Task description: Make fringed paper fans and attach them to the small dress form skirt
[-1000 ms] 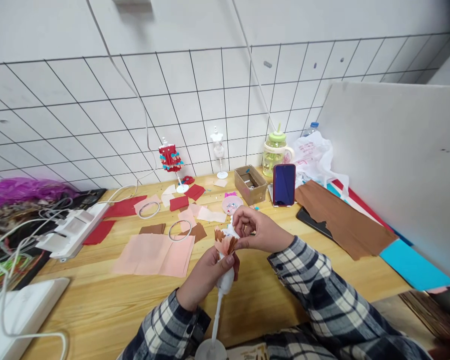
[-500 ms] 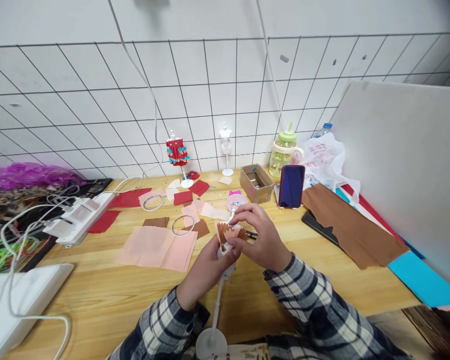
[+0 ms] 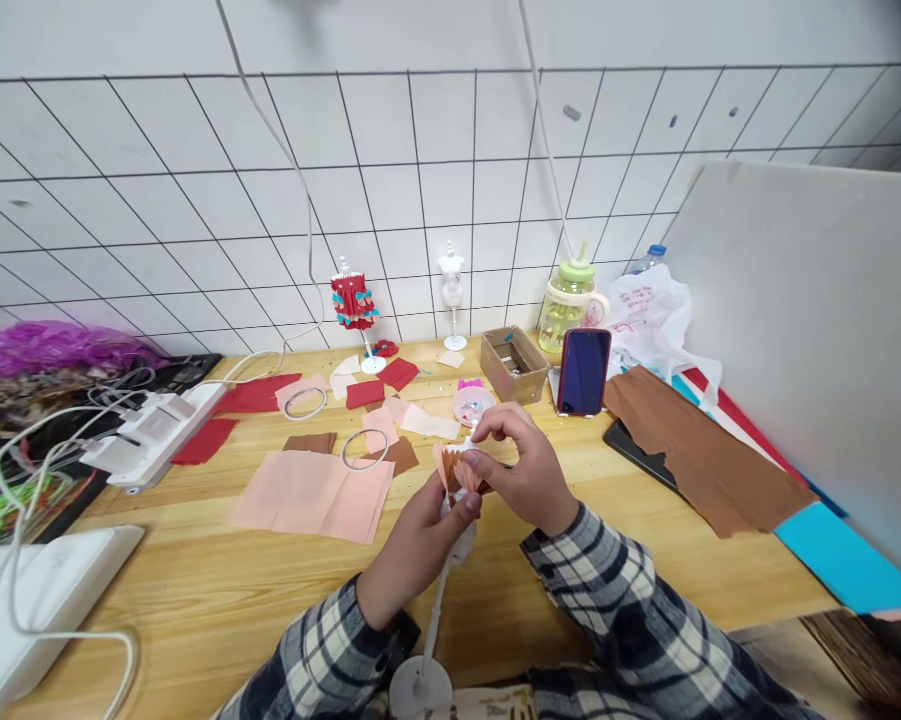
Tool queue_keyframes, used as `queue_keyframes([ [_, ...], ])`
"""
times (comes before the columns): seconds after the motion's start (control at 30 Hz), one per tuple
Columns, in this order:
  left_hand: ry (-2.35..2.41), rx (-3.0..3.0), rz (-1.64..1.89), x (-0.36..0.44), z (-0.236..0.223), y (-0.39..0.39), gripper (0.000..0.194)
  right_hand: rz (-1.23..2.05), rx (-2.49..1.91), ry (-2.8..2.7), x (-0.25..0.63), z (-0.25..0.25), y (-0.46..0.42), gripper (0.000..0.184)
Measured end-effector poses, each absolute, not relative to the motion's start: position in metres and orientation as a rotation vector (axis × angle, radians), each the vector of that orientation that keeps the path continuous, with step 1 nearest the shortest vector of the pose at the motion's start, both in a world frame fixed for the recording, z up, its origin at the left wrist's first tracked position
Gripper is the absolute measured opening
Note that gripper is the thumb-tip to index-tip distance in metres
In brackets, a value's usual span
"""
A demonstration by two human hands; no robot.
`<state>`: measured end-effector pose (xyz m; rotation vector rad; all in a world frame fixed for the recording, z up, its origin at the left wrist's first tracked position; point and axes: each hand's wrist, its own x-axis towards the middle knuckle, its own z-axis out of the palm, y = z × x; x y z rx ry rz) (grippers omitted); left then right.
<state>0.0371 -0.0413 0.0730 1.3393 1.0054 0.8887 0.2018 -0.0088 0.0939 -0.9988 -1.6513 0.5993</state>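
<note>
Fingers of the right hand (image 3: pixel 531 470) pinch pleated pink-and-brown paper (image 3: pixel 453 466) at the white dress form (image 3: pixel 462 546), which the left hand (image 3: pixel 420 545) grasps (tilted, by the near edge of the surface (image 3: pixel 225 610)); likely pleat fitting, probably calling for light, steady pressure next.

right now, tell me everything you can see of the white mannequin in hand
The held white mannequin is smooth, plastic-looking: a small torso, partly hidden, on a thin stem with a round base. It leans, base toward the person. The left hand grips its torso; the right hand touches pleated brown and pink pieces at its upper body.
</note>
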Motion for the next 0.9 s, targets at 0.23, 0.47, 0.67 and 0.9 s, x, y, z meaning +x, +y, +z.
queue_keyframes([
  [0.23,0.954,1.092,0.904,0.024,0.067,-0.034,0.036,0.720,-1.085,-1.516,0.211,0.082,-0.006,0.015],
  [0.47,0.970,0.987,1.054,0.026,0.069,-0.032,0.045,0.688,-1.157,-1.599,0.197,0.074,-0.014,0.009],
  [0.67,0.922,0.796,1.064,0.029,0.065,-0.035,0.033,0.790,-1.204,-1.558,0.182,0.066,-0.015,0.014],
  [0.9,1.081,0.925,0.931,0.023,0.056,-0.037,0.056,0.926,-1.259,-1.355,0.177,0.066,-0.015,0.020],
])
